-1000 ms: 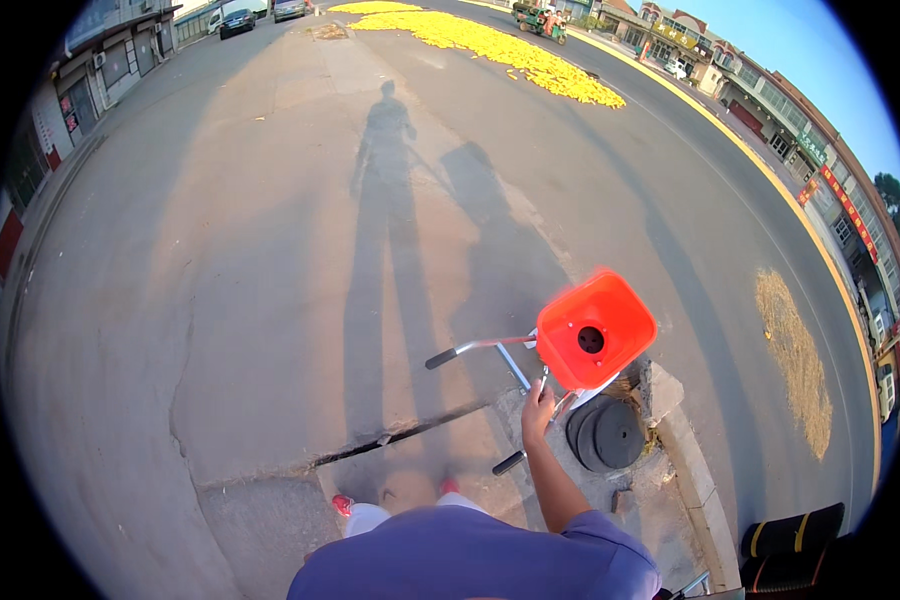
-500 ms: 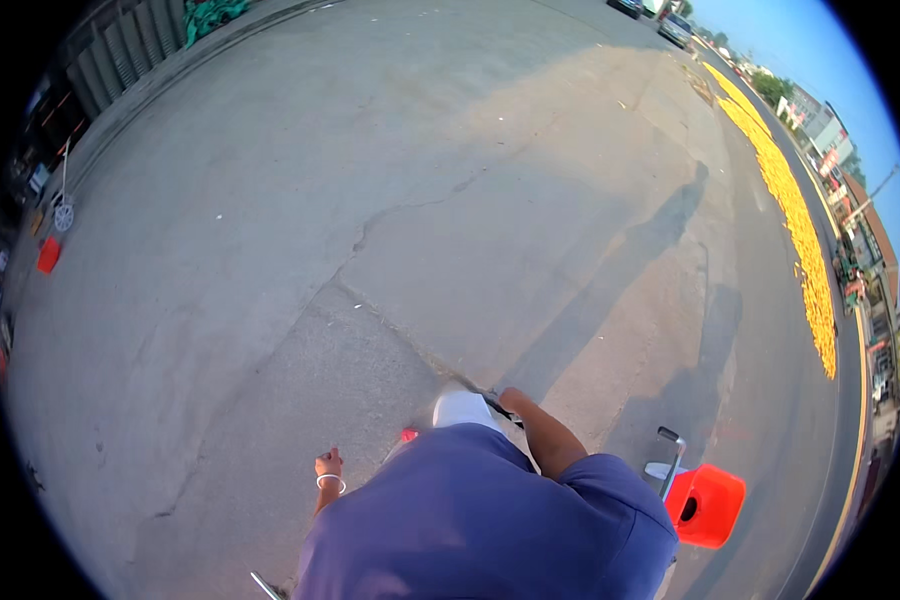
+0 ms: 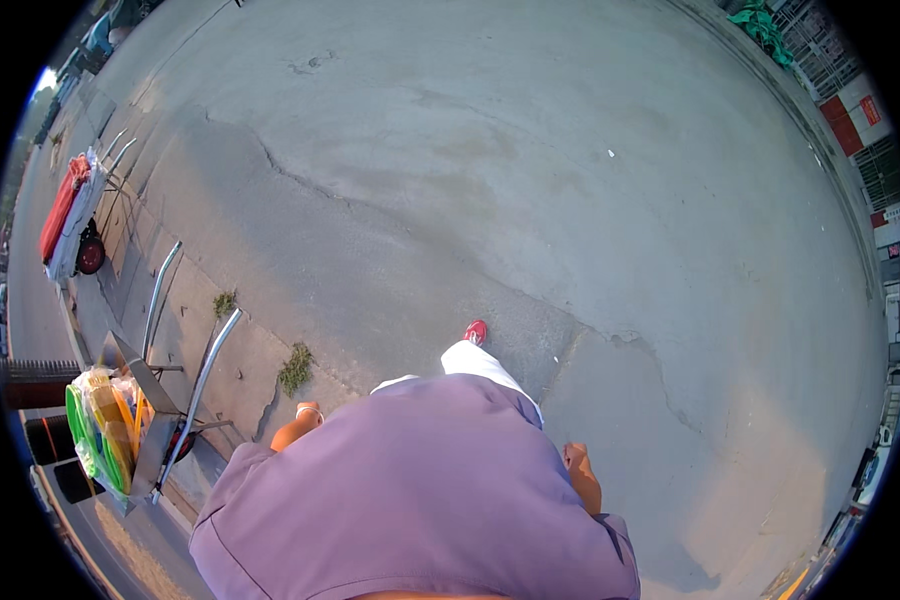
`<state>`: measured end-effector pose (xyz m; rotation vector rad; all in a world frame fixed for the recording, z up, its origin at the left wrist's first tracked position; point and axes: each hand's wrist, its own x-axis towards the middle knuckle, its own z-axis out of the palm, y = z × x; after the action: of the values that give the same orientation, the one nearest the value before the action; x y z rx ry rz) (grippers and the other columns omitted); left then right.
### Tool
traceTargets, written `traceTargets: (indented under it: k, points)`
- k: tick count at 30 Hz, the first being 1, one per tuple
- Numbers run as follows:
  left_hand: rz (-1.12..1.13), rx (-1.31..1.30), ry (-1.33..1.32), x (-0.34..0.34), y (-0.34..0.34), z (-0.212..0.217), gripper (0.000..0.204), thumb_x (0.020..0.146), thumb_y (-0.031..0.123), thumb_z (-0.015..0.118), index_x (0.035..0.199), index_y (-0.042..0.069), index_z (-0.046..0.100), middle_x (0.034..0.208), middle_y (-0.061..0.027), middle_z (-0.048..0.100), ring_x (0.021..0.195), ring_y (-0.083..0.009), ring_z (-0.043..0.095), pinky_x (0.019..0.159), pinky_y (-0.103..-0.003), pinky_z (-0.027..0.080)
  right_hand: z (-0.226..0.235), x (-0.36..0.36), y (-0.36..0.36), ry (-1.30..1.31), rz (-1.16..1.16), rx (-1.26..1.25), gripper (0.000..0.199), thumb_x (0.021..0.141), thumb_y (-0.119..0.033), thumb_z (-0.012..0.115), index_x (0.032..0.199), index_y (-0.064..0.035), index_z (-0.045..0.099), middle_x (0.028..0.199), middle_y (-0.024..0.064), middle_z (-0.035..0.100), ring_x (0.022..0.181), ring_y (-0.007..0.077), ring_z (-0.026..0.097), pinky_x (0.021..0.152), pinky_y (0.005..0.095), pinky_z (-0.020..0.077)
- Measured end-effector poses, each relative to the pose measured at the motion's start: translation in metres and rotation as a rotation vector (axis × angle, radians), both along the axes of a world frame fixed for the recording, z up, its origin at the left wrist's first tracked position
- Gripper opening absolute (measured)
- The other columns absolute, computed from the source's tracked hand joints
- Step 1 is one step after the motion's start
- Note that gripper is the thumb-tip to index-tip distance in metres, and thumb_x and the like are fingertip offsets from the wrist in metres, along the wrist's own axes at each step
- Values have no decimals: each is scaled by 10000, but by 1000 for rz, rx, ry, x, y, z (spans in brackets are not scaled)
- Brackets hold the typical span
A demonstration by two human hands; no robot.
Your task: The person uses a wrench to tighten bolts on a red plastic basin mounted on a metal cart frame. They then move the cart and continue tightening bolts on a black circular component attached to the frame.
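Hands well apart, one on each side of the torso: left hand point(image 3: 309, 407) low at the left flank, with a pale band point(image 3: 313, 411) about the wrist; right hand point(image 3: 576, 461) down at the right flank. Fingers too small to read; cannot tell whether curled round anything. To the left of both, a metal cart point(image 3: 154, 386), with left hand much the nearer, yet not touching, and pavement point(image 3: 240, 410) between. Long axis set by two tubular handles point(image 3: 208, 365), slanting in this bent view from lower left to upper right, free ends forward, beside the person rather than aimed straight at the left hand. In the tray, plastic-wrapped goods point(image 3: 110, 430) in green and yellow. Just ahead of the left hand, a weed tuft point(image 3: 295, 370). Farther ahead at left, a second cart point(image 3: 82, 222) with a red load.
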<state>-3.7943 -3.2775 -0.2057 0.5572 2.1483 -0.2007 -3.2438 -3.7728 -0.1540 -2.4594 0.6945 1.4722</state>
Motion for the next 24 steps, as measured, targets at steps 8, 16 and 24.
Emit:
traceTargets:
  k: [8,16,24]
  points:
    - [-473,334,-295,284,67,11,324,808,246,579,968,-25,653,899,-181,674,850,-242,646,747,-349,493,96,361,506,-497,72,661,186,927,-155,453,1007,-27,561,644,36,566,447,80,449,394,230,367]
    - [-388,26,-166,425,276,38,198,814,172,557,854,-7,634,632,-95,590,494,-193,542,475,-339,453,59,401,735,-288,332,842,306,924,-316,512,775,-53,559,569,13,506,410,85,405,379,251,327]
    - [-167,364,-457,552,585,-26,221,844,158,543,975,-18,569,680,-92,600,539,-188,574,454,-308,447,-19,441,550,15,332,120,219,859,-203,491,736,-39,566,609,65,538,473,165,466,441,335,396]
